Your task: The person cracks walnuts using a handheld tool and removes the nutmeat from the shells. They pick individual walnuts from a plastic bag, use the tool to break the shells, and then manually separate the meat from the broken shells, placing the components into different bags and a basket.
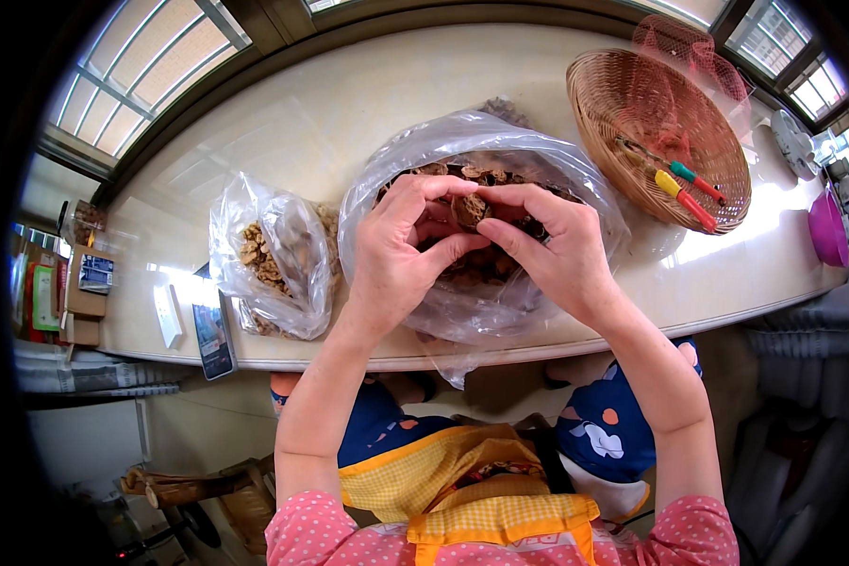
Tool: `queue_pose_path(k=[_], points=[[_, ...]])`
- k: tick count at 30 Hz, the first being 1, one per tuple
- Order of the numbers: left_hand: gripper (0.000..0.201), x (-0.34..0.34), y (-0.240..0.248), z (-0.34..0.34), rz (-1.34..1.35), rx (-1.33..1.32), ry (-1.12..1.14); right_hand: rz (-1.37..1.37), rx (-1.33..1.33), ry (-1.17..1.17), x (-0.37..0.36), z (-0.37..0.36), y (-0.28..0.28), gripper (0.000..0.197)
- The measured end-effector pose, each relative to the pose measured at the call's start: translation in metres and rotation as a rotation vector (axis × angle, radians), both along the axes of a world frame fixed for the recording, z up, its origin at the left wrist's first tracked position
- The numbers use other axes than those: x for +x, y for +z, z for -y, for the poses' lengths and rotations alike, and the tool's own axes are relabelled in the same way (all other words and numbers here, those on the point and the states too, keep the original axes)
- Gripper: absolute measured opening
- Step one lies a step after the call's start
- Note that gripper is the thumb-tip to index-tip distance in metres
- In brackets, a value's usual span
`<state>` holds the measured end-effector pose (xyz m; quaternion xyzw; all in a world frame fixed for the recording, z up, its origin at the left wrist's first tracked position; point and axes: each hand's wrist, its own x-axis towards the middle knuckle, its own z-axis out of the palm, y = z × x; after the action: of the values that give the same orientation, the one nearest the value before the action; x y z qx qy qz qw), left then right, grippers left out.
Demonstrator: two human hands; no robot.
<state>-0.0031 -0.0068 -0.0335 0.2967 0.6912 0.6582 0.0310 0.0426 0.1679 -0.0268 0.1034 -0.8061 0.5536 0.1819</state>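
Between the fingertips of both hands is a brown walnut point(469, 211), part of its shell broken so that rough kernel shows. My left hand point(407, 231) pinches it from the left, thumb and fingers closed on it. From the other side my right hand point(545, 226) grips it, the thumb pressed against its front. Below the hands a large clear plastic bag point(387, 146) lies open, full of dark walnut shells point(472, 269). To its left a smaller clear bag point(297, 250) holds pale walnut kernels point(262, 259).
At the right rear stands a wicker basket point(604, 123) with red mesh netting point(670, 47) over its rim. Pliers with red-and-yellow handles point(684, 198) and a tool with a green-and-red handle point(696, 179) lie inside. A phone point(212, 335) rests by the table's front left edge.
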Motion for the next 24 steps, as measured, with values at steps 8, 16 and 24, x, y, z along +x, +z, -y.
queue_pose_path(k=[8, 16, 24], points=[[0.036, 0.0017, -0.0061, -0.0015, -0.026, 0.028, 0.039, -0.019, -0.003, 0.03, -0.0029, -0.0056, -0.006, 0.026], [0.034, 0.0028, -0.0082, 0.0027, -0.162, 0.016, 0.057, 0.115, -0.147, 0.015, -0.0016, -0.0067, -0.0067, 0.024], [0.023, -0.0018, -0.0064, 0.0004, -0.204, -0.026, 0.159, 0.018, -0.142, -0.006, 0.0006, -0.0037, -0.0086, 0.024]])
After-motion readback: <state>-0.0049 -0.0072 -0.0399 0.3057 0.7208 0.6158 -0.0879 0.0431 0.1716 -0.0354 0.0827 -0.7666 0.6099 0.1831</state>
